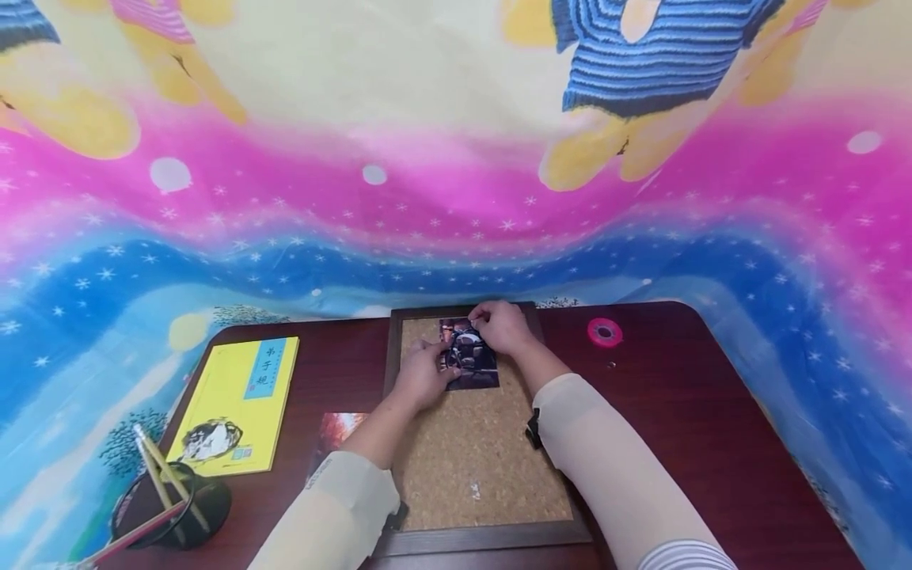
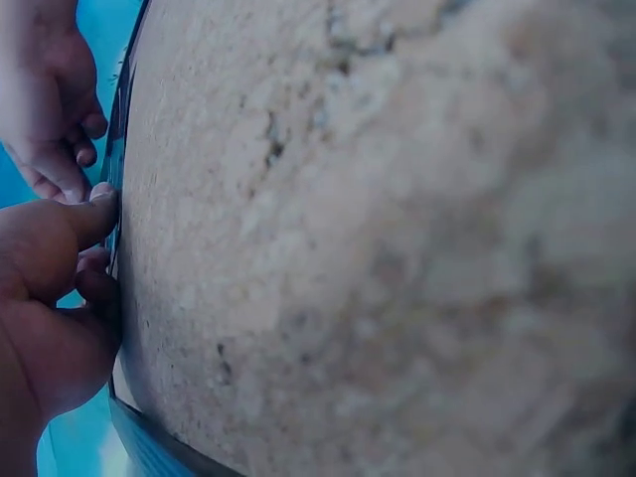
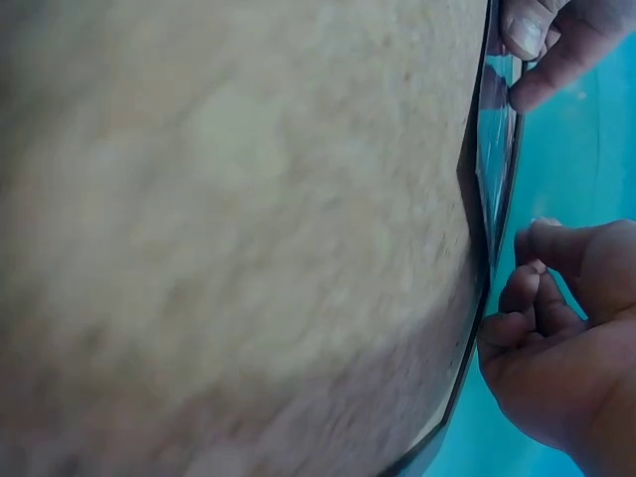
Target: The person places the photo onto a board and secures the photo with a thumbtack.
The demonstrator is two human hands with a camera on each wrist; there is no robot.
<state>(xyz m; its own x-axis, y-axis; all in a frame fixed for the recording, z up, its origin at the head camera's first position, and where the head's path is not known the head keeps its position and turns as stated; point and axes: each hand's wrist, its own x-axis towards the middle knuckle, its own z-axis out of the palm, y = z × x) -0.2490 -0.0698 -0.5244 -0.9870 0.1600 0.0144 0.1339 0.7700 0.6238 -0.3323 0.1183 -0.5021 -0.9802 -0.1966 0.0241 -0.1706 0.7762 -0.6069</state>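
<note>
A dark glossy photo [image 1: 484, 380] lies on the upper part of a wood-framed cork board [image 1: 492, 451]. My left hand [image 1: 422, 374] rests on its left side, thumb and fingers spread and pressing it down. At the photo's top right corner is my right hand [image 1: 503, 326], its thumb and forefinger pinched together. The right wrist view shows these fingertips [image 3: 537, 234] just off the photo [image 3: 492, 129], with a tiny pale glint between them; its kind cannot be made out. Across the wrist views, the board's blurred cork surface fills most of the picture.
Left of the board lie a reddish photo [image 1: 338, 427], partly behind my left forearm, and a yellow book [image 1: 242, 404]. A black mesh cup [image 1: 207, 507] holds pencils. To the right are a pink ring-shaped thing [image 1: 604, 332] and a tiny shiny piece [image 1: 611, 365]. A printed curtain [image 1: 456, 198] borders the table.
</note>
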